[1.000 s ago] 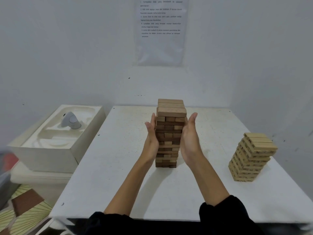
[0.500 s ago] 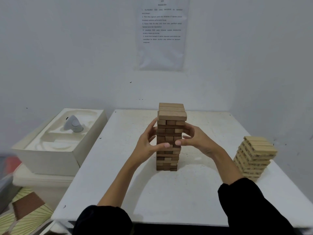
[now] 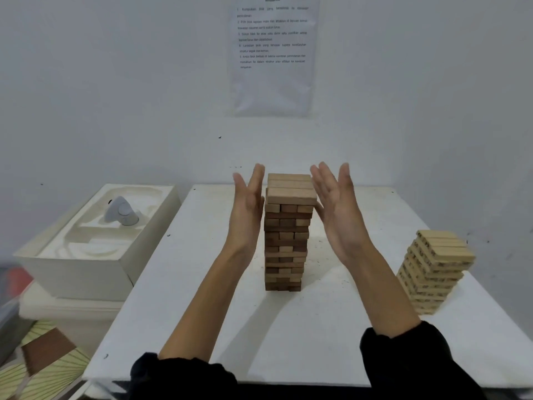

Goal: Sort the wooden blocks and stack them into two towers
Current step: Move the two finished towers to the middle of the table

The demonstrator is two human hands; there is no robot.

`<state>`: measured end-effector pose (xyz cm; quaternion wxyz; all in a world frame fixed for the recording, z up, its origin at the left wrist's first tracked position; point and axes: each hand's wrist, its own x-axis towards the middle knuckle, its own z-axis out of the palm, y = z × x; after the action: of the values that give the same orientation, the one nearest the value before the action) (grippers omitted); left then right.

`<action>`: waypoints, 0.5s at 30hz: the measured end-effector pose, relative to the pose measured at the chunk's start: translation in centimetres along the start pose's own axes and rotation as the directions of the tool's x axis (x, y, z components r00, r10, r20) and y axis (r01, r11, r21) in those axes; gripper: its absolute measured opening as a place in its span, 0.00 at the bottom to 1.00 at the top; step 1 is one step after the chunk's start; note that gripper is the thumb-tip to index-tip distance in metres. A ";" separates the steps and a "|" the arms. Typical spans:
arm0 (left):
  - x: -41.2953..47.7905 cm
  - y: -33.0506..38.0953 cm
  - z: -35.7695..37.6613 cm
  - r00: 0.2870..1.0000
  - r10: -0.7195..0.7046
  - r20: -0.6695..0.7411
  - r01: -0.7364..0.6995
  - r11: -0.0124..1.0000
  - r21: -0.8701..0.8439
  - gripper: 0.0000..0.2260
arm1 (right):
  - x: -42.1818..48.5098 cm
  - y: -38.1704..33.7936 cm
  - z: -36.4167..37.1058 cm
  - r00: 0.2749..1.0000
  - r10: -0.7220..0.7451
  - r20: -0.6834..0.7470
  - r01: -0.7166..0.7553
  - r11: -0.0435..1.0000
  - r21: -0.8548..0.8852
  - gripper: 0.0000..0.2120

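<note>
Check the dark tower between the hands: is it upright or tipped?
Upright. The dark tower stands flat on the table, its sides near vertical.

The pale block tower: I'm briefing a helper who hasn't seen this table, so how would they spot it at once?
Start at the white table. Near its right edge stands the pale tower. Unlike the taller, darker tower in the middle, flanked by the left hand and right hand, its blocks are light with dark markings.
</note>
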<state>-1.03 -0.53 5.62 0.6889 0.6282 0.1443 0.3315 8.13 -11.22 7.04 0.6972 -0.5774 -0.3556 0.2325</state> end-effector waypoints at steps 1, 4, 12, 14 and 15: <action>0.2 0.5 0.3 1.000 -0.012 0.026 0.014 0.999 -0.046 0.31 | 0.0 -0.3 0.5 1.000 0.012 0.009 -0.012 1.000 -0.001 0.39; 0.4 0.9 0.5 0.997 -0.046 0.063 0.051 0.996 -0.077 0.34 | 0.1 -0.5 1.2 0.998 0.063 0.006 -0.063 0.998 -0.011 0.37; 0.2 0.7 1.0 0.997 -0.074 0.022 0.075 0.995 -0.066 0.32 | 0.4 0.1 2.4 0.990 0.125 -0.060 -0.119 0.989 0.090 0.29; 0.1 0.7 1.1 0.997 -0.072 0.017 0.073 0.995 -0.063 0.32 | 0.6 0.2 2.4 0.989 0.133 -0.063 -0.126 0.987 0.100 0.29; 0.1 0.7 1.1 0.997 -0.069 0.019 0.071 0.996 -0.059 0.32 | 0.6 0.3 2.4 0.988 0.137 -0.066 -0.130 0.987 0.099 0.29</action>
<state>-0.44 -1.33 6.51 0.7197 0.6047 0.1505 0.3060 6.73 -9.15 7.12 0.7192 -0.5743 -0.2791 0.2739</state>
